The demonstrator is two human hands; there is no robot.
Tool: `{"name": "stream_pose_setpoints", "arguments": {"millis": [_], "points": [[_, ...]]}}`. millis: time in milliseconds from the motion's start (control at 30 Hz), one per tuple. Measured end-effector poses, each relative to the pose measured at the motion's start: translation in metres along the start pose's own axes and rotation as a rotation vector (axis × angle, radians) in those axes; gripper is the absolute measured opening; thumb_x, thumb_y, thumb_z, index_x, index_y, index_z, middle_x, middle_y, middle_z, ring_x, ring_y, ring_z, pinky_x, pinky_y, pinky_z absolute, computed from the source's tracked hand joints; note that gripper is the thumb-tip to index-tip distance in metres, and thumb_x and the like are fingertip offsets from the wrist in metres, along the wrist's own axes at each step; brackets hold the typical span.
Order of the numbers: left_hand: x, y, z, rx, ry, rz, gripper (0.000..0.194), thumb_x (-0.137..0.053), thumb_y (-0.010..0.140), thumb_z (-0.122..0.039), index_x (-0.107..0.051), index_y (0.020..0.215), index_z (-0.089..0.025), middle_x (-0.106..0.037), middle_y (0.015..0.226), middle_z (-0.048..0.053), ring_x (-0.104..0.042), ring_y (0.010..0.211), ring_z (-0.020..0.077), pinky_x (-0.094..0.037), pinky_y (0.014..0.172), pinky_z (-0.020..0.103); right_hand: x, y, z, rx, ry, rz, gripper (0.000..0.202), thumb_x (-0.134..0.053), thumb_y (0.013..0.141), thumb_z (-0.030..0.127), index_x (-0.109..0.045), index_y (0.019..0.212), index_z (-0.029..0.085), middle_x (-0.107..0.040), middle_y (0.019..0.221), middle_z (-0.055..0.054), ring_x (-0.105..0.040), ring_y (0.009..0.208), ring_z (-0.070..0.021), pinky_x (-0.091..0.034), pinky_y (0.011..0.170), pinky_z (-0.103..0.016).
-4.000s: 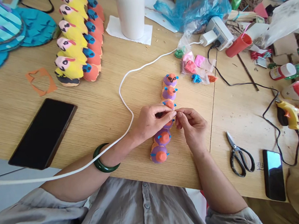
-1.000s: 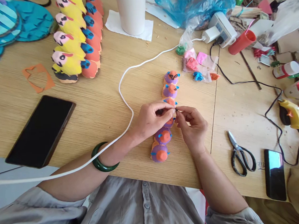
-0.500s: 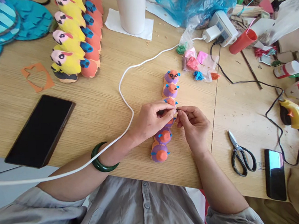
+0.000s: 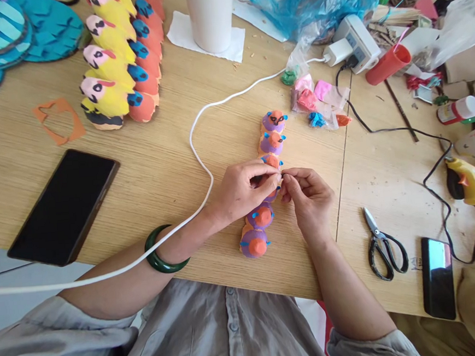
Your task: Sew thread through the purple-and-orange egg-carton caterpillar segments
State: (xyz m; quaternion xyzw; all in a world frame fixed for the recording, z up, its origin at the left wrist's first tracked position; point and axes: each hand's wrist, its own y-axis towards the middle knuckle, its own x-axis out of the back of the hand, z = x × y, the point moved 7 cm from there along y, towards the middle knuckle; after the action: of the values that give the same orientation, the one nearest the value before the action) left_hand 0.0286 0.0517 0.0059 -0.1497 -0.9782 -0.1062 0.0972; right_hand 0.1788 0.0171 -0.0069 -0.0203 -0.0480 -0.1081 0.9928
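One row of purple-and-orange domes [image 4: 261, 217], small blue side pieces attached: centre of frame, on desk [image 4: 171, 167], running beneath and between the hands, its middle partly covered by the left hand [image 4: 241, 191]. Left thumb and forefinger: pressed together. Right hand [image 4: 310, 197], just beside the row: fingertips pinching a tiny dark bit [image 4: 283, 176], near the left fingertips. Faint handwriting [image 4: 416, 264], lower right, beside a phone [image 4: 438, 277]: illegible. Red-and-white bottle [image 4: 459, 110], right edge: label unreadable.

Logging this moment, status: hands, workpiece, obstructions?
Left hand, right hand: pinching small dark bit together. Purple-orange row: underneath, partly hidden by hands. White cable: crosses over left wrist.
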Motion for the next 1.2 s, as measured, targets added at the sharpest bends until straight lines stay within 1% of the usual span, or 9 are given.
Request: {"name": "stream_pose_setpoints", "arguments": {"millis": [133, 267, 367, 533, 633, 767, 833, 967, 1200], "points": [[0.001, 0.001, 0.002, 0.067, -0.056, 0.015, 0.018, -0.067, 0.094, -0.028, -0.078, 0.087, -0.016, -0.080, 0.092, 0.005, -0.073, 0.085, 0.0159, -0.055, 0.080, 0.025, -0.001, -0.001, 0.003, 0.025, -0.048, 0.028, 0.018, -0.070, 0.093, 0.040, -0.074, 0.095, 0.023, -0.067, 0.064, 0.004, -0.058, 0.052, -0.0100, -0.051, 0.051, -0.026], [0.001, 0.001, 0.004, 0.115, -0.070, 0.017, 0.023, -0.065, 0.096, -0.032, -0.078, 0.087, -0.016, -0.079, 0.088, 0.004, -0.071, 0.083, 0.0163, -0.054, 0.076, 0.025, -0.001, -0.002, 0.004, 0.030, -0.036, 0.024, 0.020, -0.067, 0.095, 0.042, -0.075, 0.100, 0.024, -0.065, 0.061, 0.004, -0.058, 0.052, -0.0104, -0.051, 0.052, -0.026], [0.001, 0.001, 0.006, 0.127, -0.057, 0.007, 0.026, -0.064, 0.096, -0.035, -0.077, 0.087, -0.015, -0.078, 0.086, 0.004, -0.071, 0.081, 0.0163, -0.053, 0.073, 0.025, -0.001, -0.002, 0.002, 0.018, -0.014, 0.015, 0.020, -0.070, 0.093, 0.042, -0.074, 0.099, 0.023, -0.064, 0.061, 0.005, -0.057, 0.052, -0.0101, -0.050, 0.051, -0.025], [0.000, 0.001, 0.006, 0.111, -0.076, 0.029, 0.025, -0.065, 0.096, -0.035, -0.078, 0.087, -0.016, -0.080, 0.090, 0.005, -0.072, 0.085, 0.0177, -0.054, 0.078, 0.026, 0.000, -0.001, 0.000, -0.003, 0.003, 0.002, 0.020, -0.077, 0.087, 0.042, -0.072, 0.090, 0.023, -0.065, 0.063, 0.005, -0.056, 0.051, -0.0092, -0.049, 0.049, -0.024], [-0.001, 0.000, 0.007, 0.121, -0.060, 0.034, 0.029, -0.063, 0.097, -0.036, -0.078, 0.085, -0.015, -0.078, 0.085, 0.005, -0.071, 0.083, 0.0173, -0.053, 0.074, 0.026, 0.001, 0.000, 0.001, 0.001, 0.025, -0.022, 0.022, -0.079, 0.085, 0.042, -0.071, 0.085, 0.022, -0.065, 0.061, 0.005, -0.055, 0.050, -0.0085, -0.048, 0.048, -0.023], [0.002, 0.000, 0.008, 0.144, -0.019, -0.009, 0.033, -0.060, 0.099, -0.039, -0.077, 0.082, -0.015, -0.076, 0.079, 0.003, -0.069, 0.076, 0.0158, -0.050, 0.067, 0.025, 0.002, 0.000, 0.001, -0.013, -0.001, -0.028, 0.024, -0.079, 0.085, 0.044, -0.070, 0.085, 0.021, -0.064, 0.060, 0.005, -0.054, 0.048, -0.0085, -0.047, 0.047, -0.023], [0.003, 0.000, 0.006, 0.131, -0.027, -0.029, 0.030, -0.063, 0.098, -0.038, -0.078, 0.085, -0.016, -0.077, 0.082, 0.003, -0.069, 0.077, 0.0154, -0.051, 0.069, 0.025, 0.002, 0.000, 0.000, -0.019, -0.003, -0.027, 0.025, -0.079, 0.085, 0.045, -0.070, 0.084, 0.022, -0.064, 0.059, 0.005, -0.054, 0.048, -0.0085, -0.047, 0.047, -0.023], [0.004, 0.000, 0.003, 0.088, -0.078, -0.031, 0.017, -0.069, 0.093, -0.030, -0.080, 0.093, -0.017, -0.080, 0.095, 0.004, -0.073, 0.088, 0.0163, -0.055, 0.081, 0.025, 0.003, 0.001, -0.002, -0.012, 0.007, -0.028, 0.025, -0.079, 0.084, 0.044, -0.070, 0.084, 0.022, -0.065, 0.061, 0.004, -0.054, 0.048, -0.0084, -0.047, 0.047, -0.023], [0.003, 0.001, 0.013, 0.165, -0.129, -0.047, 0.015, -0.074, 0.088, -0.031, -0.081, 0.091, -0.017, -0.081, 0.092, 0.004, -0.074, 0.085, 0.0168, -0.056, 0.079, 0.026, 0.002, 0.000, -0.001, 0.001, -0.026, -0.012, 0.024, -0.073, 0.090, 0.046, -0.072, 0.090, 0.022, -0.064, 0.061, 0.004, -0.055, 0.050, -0.0094, -0.047, 0.049, -0.025]]}}
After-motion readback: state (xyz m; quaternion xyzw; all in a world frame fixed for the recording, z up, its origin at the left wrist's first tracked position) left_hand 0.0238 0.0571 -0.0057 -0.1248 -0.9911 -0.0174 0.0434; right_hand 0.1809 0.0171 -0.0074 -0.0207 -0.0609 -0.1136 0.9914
